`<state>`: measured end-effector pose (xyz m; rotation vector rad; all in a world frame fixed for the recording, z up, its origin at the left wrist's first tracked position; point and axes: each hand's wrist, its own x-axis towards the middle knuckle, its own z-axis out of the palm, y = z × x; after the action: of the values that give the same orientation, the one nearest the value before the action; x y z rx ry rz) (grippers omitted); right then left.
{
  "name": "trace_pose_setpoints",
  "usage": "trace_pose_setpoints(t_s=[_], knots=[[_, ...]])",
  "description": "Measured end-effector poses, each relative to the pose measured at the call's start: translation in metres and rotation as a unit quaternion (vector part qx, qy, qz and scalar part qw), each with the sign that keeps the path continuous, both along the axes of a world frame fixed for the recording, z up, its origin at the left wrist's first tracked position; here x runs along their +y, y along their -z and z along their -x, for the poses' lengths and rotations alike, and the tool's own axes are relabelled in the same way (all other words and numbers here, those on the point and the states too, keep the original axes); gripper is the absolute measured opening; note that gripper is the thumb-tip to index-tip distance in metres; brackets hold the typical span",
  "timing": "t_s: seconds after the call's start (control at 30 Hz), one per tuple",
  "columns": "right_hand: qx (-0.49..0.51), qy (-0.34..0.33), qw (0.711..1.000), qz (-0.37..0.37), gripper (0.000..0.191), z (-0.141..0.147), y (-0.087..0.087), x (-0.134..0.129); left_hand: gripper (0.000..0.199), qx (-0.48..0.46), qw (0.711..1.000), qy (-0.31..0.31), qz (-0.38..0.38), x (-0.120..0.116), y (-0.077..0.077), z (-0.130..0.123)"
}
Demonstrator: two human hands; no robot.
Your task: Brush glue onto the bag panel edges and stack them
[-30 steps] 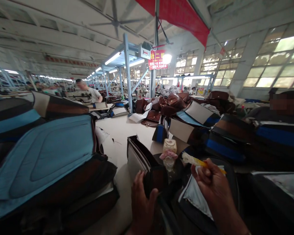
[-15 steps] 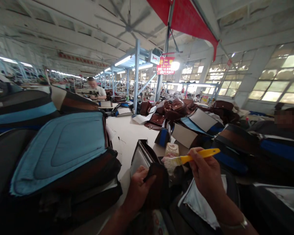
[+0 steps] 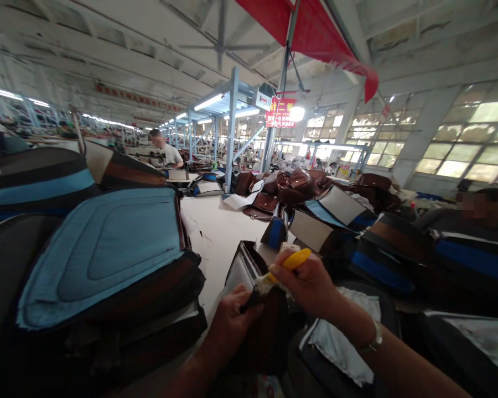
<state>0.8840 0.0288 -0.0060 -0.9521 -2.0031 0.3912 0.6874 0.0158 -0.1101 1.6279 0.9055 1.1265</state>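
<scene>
Low in the frame, the left hand (image 3: pixel 232 320) pinched the soft, floppy dark panel (image 3: pixel 269 326) at its edge — right hand (image 3: pixel 309 282) fingers gripped the light yellow brush (image 3: pixel 288 264).

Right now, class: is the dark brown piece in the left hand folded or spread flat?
Folded: the dark brown piece bends over at its top edge, pinched there by the left hand.

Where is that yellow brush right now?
The yellow brush is low in the middle of the head view, held in the right hand, its bristles against the dark brown piece that the left hand grips.
</scene>
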Motion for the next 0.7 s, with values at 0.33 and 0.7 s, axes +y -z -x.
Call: trace_pose_setpoints(t_s=[0.33,0.7], knots=[[-0.099,-0.052,0.993,-0.033,0.013,-0.017,-0.012,-0.013,0.02,0.008,1.0,0.018,0.01,0.001,0.0,-0.004],[-0.178,0.015,0.983,-0.049,0.021,-0.035,-0.018,-0.015,0.016,0.096,0.992,-0.002,-0.078,-0.001,-0.006,-0.014]])
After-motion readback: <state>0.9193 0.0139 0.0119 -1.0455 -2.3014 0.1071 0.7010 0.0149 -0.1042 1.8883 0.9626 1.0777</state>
